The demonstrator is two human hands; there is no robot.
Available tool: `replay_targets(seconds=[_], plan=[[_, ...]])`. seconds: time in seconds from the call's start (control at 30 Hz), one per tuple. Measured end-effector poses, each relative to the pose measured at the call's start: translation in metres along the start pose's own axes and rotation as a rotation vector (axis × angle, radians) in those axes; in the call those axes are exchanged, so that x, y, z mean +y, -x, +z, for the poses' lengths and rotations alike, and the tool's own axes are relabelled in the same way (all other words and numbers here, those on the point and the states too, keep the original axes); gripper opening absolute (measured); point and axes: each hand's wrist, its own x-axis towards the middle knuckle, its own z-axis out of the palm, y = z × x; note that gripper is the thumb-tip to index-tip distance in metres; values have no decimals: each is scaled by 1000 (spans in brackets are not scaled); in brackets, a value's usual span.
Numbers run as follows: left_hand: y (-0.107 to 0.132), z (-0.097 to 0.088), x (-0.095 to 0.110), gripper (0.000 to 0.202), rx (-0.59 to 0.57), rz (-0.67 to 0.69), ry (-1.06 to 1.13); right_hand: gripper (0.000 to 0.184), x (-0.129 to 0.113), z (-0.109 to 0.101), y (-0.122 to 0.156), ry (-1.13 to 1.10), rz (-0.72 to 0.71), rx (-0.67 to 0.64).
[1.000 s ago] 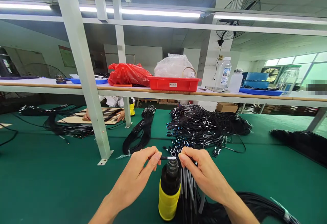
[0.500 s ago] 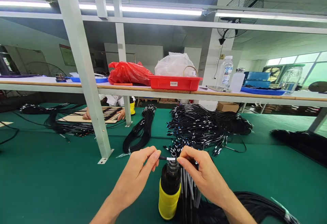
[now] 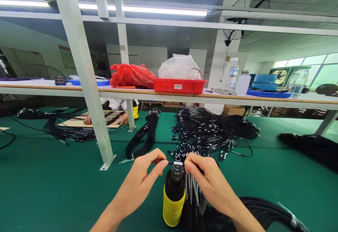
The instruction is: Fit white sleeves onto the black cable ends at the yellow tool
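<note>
Stretched level between my two hands is a thin black cable point(image 3: 171, 162) with a short white sleeve point(image 3: 178, 163). My left hand point(image 3: 145, 179) pinches its left part between thumb and forefinger. The other end is pinched by my right hand point(image 3: 204, 179), whose fingertips hide the tip. Right at the cable, just behind or under the sleeve, is the metal nozzle of a yellow and black heat gun point(image 3: 173, 205) standing upright on the green table. Whether sleeve and nozzle touch, I cannot tell. Grey-ended black cables point(image 3: 194, 193) lie beside the heat gun, partly under my right hand.
A large cable pile point(image 3: 208, 126) lies ahead, and a looped bundle point(image 3: 144, 136) left of it. A white post point(image 3: 89, 84) rises at left. The shelf above bears a red bin point(image 3: 179, 85). A co-worker's hands point(image 3: 124, 119) are at a board point(image 3: 74, 120) behind the post.
Both hands still pinch the cable over the nozzle. The white sleeve sits slightly further right relative to the nozzle. The whole view has shifted a little.
</note>
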Motion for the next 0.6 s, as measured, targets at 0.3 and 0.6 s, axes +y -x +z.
replay_targets(seconds=[0.3, 0.6], plan=[[-7, 2, -4, 40, 35, -17, 30, 30, 3, 2, -2, -15, 2, -2], [-19, 6, -8, 44, 51, -24, 12, 28, 7, -2, -7, 45, 6, 37]])
